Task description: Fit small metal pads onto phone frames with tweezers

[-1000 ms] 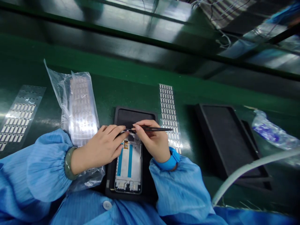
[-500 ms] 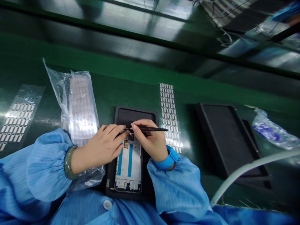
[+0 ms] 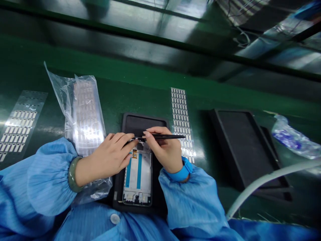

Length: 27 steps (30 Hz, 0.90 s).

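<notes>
A phone frame [image 3: 146, 174] with a silvery back and two blue strips lies in a black foam tray [image 3: 160, 197]. My left hand [image 3: 112, 152] is curled over its upper left part, fingertips near the top end. In my right hand [image 3: 165, 147] is a pair of black tweezers [image 3: 168, 136], held between thumb and fingers like a pen. They lie almost level, the tip pointing left at the top end of the frame, close to my left fingertips. Whatever sits under the tip is too small and covered to make out.
Left of the tray lies a clear plastic bag [image 3: 87, 117] with sheets of small parts. A parts sheet [image 3: 22, 127] is at far left, another sheet [image 3: 180, 110] behind my right hand. Black trays [image 3: 243, 144], crumpled plastic [image 3: 293, 137] and a pale tube [image 3: 263, 180] are on the right.
My right hand has shifted slightly right with the tweezers, whose tip has drawn back a little from my left fingertips. My left hand and the phone frame stay put.
</notes>
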Available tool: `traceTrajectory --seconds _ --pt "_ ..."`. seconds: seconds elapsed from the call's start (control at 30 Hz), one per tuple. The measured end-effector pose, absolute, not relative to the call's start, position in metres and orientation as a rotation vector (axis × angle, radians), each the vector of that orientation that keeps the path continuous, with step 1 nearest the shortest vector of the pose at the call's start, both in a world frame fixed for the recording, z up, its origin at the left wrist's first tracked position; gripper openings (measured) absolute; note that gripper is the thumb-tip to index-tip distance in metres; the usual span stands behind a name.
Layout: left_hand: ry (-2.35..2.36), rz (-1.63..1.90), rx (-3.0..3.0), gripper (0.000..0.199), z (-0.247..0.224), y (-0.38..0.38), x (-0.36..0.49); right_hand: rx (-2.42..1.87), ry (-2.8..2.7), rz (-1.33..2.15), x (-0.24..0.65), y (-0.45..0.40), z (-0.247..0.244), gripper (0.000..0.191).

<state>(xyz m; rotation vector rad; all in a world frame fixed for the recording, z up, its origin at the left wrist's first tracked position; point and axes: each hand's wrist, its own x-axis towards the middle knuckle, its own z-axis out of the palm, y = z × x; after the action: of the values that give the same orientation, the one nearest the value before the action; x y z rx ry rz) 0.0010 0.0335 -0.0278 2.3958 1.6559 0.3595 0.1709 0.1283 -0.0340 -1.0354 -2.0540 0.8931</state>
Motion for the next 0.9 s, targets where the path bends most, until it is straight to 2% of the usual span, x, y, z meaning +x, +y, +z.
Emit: traceTrajectory --seconds 0.6,0.7,0.77,0.83,0.9 --pt "1.654 0.39 2.345 0.041 -0.03 0.033 0.001 -0.865 -2.169 0.81 0.164 0.127 -0.031 0.007" --pt "1.666 0.506 2.27 0.047 -0.033 0.031 0.002 -0.934 -2.007 0.86 0.172 0.131 -0.028 0.007" --pt "1.671 0.634 2.22 0.048 -0.034 0.029 0.001 -0.974 -1.854 0.827 0.182 0.134 -0.022 0.014" --pt "1.717 0.737 2.195 0.047 -0.034 0.029 0.0 -1.083 -1.803 0.703 0.195 0.133 -0.015 0.019" --pt "1.883 0.732 2.17 0.045 -0.032 0.03 -0.003 -1.365 -1.942 0.543 0.209 0.127 -0.011 0.019"
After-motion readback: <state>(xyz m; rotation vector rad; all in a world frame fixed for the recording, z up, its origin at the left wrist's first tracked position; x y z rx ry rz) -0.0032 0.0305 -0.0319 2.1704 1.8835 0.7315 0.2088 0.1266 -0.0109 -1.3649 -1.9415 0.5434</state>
